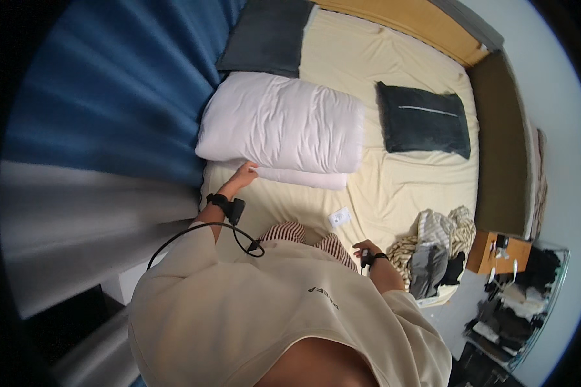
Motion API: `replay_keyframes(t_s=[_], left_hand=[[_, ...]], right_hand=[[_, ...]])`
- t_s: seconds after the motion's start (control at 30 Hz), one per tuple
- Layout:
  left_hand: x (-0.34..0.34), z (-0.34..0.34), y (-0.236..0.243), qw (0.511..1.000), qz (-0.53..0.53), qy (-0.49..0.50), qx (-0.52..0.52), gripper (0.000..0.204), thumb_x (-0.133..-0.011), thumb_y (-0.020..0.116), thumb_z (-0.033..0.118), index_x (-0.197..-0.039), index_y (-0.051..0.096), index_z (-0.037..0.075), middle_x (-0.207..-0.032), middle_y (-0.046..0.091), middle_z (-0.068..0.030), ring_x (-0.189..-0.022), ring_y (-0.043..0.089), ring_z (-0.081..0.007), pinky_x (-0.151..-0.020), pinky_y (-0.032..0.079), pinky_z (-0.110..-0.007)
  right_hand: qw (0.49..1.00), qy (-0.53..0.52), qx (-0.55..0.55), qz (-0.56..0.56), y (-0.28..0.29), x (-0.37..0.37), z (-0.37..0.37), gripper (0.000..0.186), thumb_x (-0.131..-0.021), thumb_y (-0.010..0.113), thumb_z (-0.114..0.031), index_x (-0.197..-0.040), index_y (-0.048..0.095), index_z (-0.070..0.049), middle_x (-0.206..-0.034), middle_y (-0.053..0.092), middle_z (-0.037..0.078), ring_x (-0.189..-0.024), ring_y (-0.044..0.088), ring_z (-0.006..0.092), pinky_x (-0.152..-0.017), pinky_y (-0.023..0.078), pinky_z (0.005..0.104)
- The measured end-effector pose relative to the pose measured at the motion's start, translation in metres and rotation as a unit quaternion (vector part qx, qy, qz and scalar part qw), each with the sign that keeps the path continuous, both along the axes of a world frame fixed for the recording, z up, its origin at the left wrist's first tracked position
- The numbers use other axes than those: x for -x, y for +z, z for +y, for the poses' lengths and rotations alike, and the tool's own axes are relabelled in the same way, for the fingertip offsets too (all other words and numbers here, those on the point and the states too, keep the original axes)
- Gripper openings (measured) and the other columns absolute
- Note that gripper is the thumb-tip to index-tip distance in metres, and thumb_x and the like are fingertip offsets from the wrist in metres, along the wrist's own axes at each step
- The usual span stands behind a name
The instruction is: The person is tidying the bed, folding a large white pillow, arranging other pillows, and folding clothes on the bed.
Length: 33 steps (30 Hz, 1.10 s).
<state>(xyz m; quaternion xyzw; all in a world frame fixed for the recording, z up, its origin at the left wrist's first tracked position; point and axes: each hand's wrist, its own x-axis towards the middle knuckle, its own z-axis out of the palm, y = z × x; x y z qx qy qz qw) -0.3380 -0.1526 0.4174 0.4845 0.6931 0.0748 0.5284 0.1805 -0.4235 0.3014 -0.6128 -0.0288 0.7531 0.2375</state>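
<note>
A pale pink folded quilt (281, 126) lies on the cream-sheeted bed (339, 48). My left hand (244, 173) is at the quilt's lower left edge, fingers curled on its fabric. My right hand (365, 249) is lower down, beside my striped-clad legs (334, 249); it is empty, with loosely parted fingers. A small white card or packet (339, 216) lies on the sheet between quilt and right hand. Black devices are strapped to both wrists, with a cable looping from the left one.
Dark pillows (423, 122) (263, 35) lie on the bed. Rumpled striped and grey clothes (432, 251) fill its lower right. A blue curtain (110, 103) hangs left. A brown panel (500, 142), wooden nightstand (481, 251) and rack of dark clothes (519, 309) stand right.
</note>
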Motion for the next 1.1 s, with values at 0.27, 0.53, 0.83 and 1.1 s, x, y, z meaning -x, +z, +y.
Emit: replay_keyframes(t_s=[0.27,0.53,0.83,1.1], left_hand=[[-0.055,0.088,-0.027,0.993,0.046,-0.043,-0.096,0.048,-0.077,0.065,0.02,-0.121,0.051,0.005,-0.109,0.059,-0.017,-0.101,0.058,-0.029,-0.087,0.048,-0.038],[-0.028,0.078,0.008,0.982,0.079,-0.03,-0.167,0.049,-0.076,0.066,0.019,-0.121,0.051,0.006,-0.11,0.058,-0.0188,-0.102,0.058,-0.0303,-0.087,0.048,-0.038],[0.03,-0.028,0.062,0.974,0.224,0.017,-0.038,0.053,-0.08,0.063,0.016,-0.13,0.045,0.007,-0.124,0.053,-0.0157,-0.113,0.052,-0.0279,-0.094,0.042,-0.039],[0.071,0.002,0.098,0.968,0.234,0.023,-0.087,0.059,-0.074,0.068,0.019,-0.127,0.047,0.008,-0.12,0.051,-0.0164,-0.109,0.053,-0.0286,-0.089,0.046,-0.039]], right_hand=[[0.935,0.244,-0.049,-0.255,-0.015,-0.094,-0.009,0.044,-0.086,0.061,-0.005,-0.13,0.057,-0.011,-0.077,0.07,0.013,-0.065,0.067,0.0154,-0.054,0.053,0.0292],[0.985,0.08,-0.013,-0.153,-0.002,-0.043,0.05,0.055,-0.083,0.07,-0.036,-0.118,0.058,0.005,-0.088,0.069,0.019,-0.065,0.064,0.0222,-0.061,0.052,0.0355],[0.977,0.187,-0.073,-0.077,0.035,-0.027,0.105,0.046,-0.089,0.057,0.0,-0.134,0.052,-0.009,-0.103,0.065,0.023,-0.074,0.066,0.0228,-0.062,0.057,0.0323],[0.981,0.011,-0.181,-0.064,0.04,0.022,0.213,0.089,-0.08,0.074,-0.036,-0.144,0.019,-0.008,-0.12,0.055,0.021,-0.096,0.061,0.0289,-0.071,0.053,0.044]])
